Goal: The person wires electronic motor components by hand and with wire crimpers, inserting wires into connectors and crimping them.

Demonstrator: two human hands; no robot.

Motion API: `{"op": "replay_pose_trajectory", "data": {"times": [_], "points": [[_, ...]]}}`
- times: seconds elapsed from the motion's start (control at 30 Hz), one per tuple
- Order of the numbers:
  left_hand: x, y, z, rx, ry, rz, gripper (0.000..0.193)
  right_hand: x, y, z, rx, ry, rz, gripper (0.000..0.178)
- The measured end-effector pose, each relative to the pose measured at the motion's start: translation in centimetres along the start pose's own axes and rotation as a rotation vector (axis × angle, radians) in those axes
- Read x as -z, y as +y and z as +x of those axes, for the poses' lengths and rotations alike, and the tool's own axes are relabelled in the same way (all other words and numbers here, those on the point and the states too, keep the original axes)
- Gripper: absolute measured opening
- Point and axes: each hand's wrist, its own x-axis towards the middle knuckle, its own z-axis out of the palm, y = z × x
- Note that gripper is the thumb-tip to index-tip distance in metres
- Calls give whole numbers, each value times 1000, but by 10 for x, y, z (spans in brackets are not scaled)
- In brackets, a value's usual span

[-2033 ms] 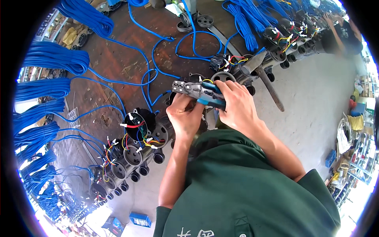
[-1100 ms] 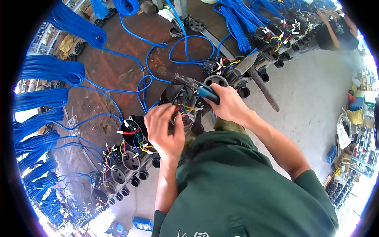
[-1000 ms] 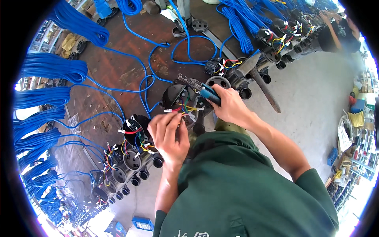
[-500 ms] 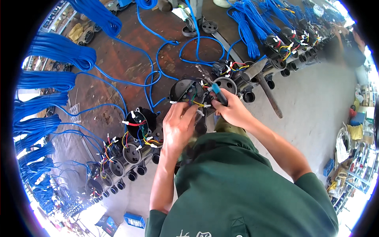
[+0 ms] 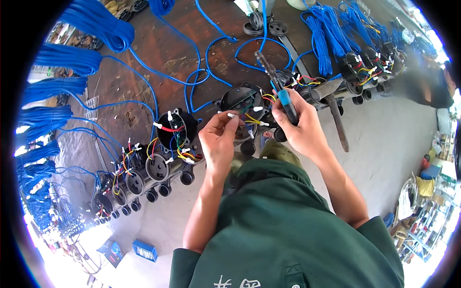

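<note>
My left hand pinches a white-tipped wire that comes out of a round black housing at the bench edge. My right hand is closed around blue-handled pliers, whose jaws point up and away above the housing. Yellow, red and green wires with white ends spill from the housing between both hands. A second open black housing with coloured wires sits just left of my left hand.
A brown workbench carries blue cable coils at left and several wired housings along its edge. A hammer lies to the right. Grey concrete floor is to the right, with small blue boxes at lower left.
My left hand has shifted from gripping the housing to pinching one white-tipped wire. My right hand has swung the pliers upright, jaws pointing away. The camera view has tilted slightly.
</note>
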Motion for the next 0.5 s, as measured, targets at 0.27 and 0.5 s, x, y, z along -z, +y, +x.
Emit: {"op": "replay_pose_trajectory", "data": {"times": [0.27,0.5], "points": [[21,-6,-2,86,-215,-166,16,-11,-13,7,121,-17,-171,26],[11,-3,-15,39,-121,-98,13,-19,-24,14,87,-2,-237,30]]}}
